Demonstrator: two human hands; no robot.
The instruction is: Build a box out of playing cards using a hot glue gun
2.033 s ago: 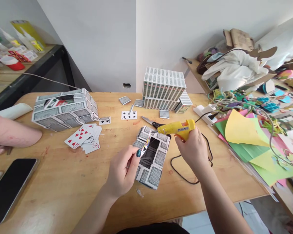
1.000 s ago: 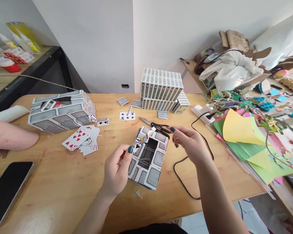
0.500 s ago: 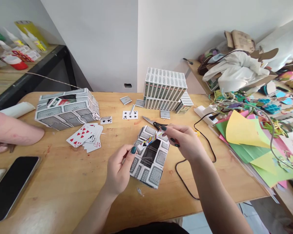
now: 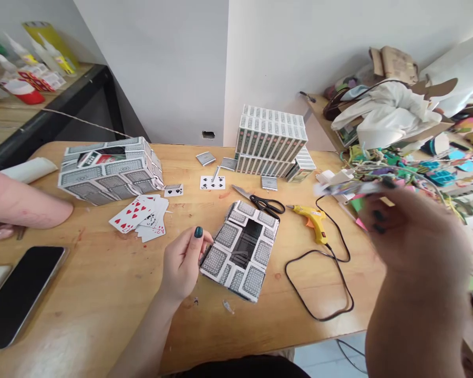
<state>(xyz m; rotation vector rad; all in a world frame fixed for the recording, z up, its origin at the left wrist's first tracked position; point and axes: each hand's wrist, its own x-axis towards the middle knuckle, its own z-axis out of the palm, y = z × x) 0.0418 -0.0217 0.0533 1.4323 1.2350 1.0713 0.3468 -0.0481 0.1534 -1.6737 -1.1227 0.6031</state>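
- Blurred card strip, pinched in the right hand, has swung from over the card frame out toward the counter's right edge.
- Left hand still pinches the frame's left edge, near the front edge.
- Yellow glue gun now lies released beside the scissors.
- Frame: patterned card backs around a dark opening.

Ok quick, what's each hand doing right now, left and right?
Left hand: fingers closed on the edge of the card frame lying on the table.
Right hand: raised and blurred, pinching a folded card strip.
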